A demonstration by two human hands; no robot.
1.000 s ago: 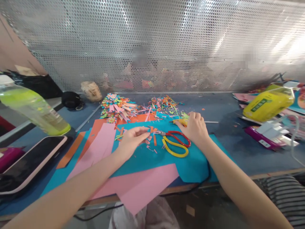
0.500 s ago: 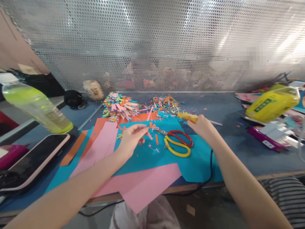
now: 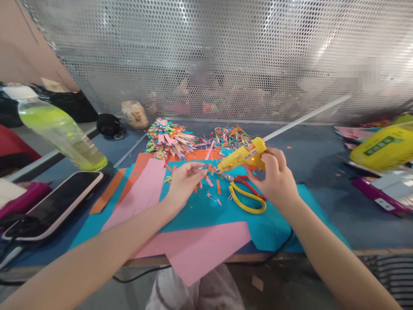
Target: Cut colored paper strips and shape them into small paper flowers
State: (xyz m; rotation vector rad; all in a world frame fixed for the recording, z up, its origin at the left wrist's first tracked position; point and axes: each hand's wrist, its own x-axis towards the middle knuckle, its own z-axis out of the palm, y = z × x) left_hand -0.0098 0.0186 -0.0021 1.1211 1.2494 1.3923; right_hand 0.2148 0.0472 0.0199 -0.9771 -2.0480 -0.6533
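My right hand is wrapped round a yellow glue gun, its orange light lit and a long pale glue stick jutting from its back. The gun's nozzle points left, close to the fingertips of my left hand, which are pinched together over the blue paper. What they pinch is too small to make out. Scissors with one red and one yellow handle lie below the gun. Small orange strips and pink scraps are scattered between my hands.
Behind are a pile of fringed paper flowers and curly paper shreds. At left stand a green drink bottle and a phone. Pink sheets overhang the front edge. A yellow pack lies at right.
My right hand has lifted the glue gun off the table and brought its nozzle near my left fingertips. The glue stick now points up and right. The view has shifted slightly.
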